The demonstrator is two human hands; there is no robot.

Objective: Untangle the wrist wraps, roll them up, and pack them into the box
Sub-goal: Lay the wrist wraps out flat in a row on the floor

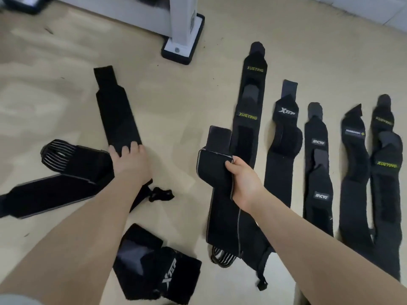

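My left hand [130, 159] lay left of centre, fingers straight and pressing flat on the near end of a plain black wrap [116, 108]. That wrap ran long-ways from my fingertips up toward the upper left, its narrower tab farthest from me. My right hand [244, 179] was just right of centre, fingers curled round a grey-edged wrap [222, 208], gripping it near its top; its tab stood up above my knuckles and the rest trailed down toward the lower edge of the frame, where a striped end showed.

Around my left wrist lay more wraps: a striped-ended wrap [74, 155] pointing left, and below it a long wrap [46, 194] slanting down to the left edge. A small tangle of black loop [159, 193] sat just beside my forearm. Near the bottom centre an XTEP wrap [158, 265] lay folded between my arms.

To the right of my right hand, a row of wraps lay side by side, all running up and down the frame: a tall XUEYING wrap [251, 102], another XTEP wrap [284, 137], a third wrap [318, 168] with small labels, and two more wraps [372, 172] touching each other at the far right.

A white metal post base [182, 44] stood on the pale floor [66, 73] at top centre, well apart from the wraps.
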